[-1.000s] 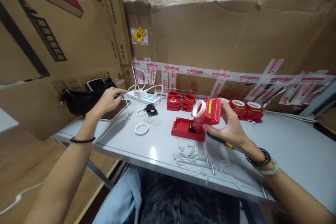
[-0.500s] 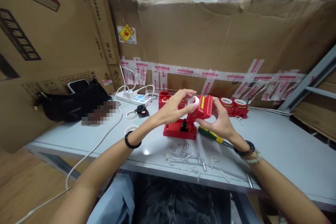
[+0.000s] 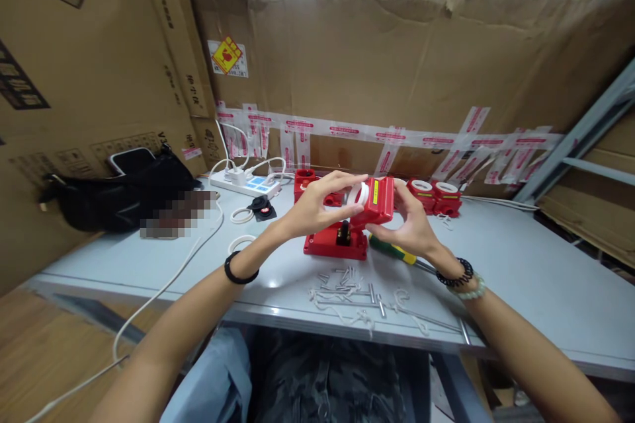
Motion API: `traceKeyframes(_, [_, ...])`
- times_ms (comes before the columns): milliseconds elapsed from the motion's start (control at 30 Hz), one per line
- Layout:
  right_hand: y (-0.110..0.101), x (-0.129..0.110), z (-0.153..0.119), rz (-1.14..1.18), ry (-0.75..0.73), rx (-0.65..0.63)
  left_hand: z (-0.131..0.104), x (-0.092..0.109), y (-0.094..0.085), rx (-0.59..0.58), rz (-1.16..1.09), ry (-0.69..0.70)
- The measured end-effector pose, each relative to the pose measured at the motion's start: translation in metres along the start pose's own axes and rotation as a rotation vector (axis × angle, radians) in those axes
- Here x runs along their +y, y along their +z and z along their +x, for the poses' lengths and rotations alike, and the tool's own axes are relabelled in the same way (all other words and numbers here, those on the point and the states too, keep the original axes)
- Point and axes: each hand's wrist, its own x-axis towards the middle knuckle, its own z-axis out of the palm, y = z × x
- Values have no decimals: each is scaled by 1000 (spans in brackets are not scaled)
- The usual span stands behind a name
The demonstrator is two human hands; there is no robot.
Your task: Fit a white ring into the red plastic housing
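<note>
Both hands [image 3: 317, 208] around red housing [image 3: 378, 201]

bare forearms, no sleeves reaching the wrists. left hand [image 3: 317, 208]: thin black band [image 3: 241, 272] around the wrist, well back from the grip. right hand [image 3: 409, 228]: two bracelets side by side just behind the grip, a black coiled one [image 3: 459, 275] nearer the fingers and a pale beaded one [image 3: 471, 291] next to it, toward the elbow. no rings or gloves to be made out. below, dark patterned trousers [image 3: 322, 377] over the lap, with pale blue cloth [image 3: 218, 377] toward the left arm's side.
</note>
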Motion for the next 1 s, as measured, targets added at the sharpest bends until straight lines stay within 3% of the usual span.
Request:
traceKeyframes(133, [-1, -2, 0, 34, -26, -30, -1, 3, -3, -7, 15, 39])
traceKeyframes(500, [0, -3, -2, -96, -72, -4, -4, -1, 10, 116, -12, -130])
traceKeyframes(1000, [1, -5, -3, -57, -45, 15, -4, 11, 6, 127, 30, 1])
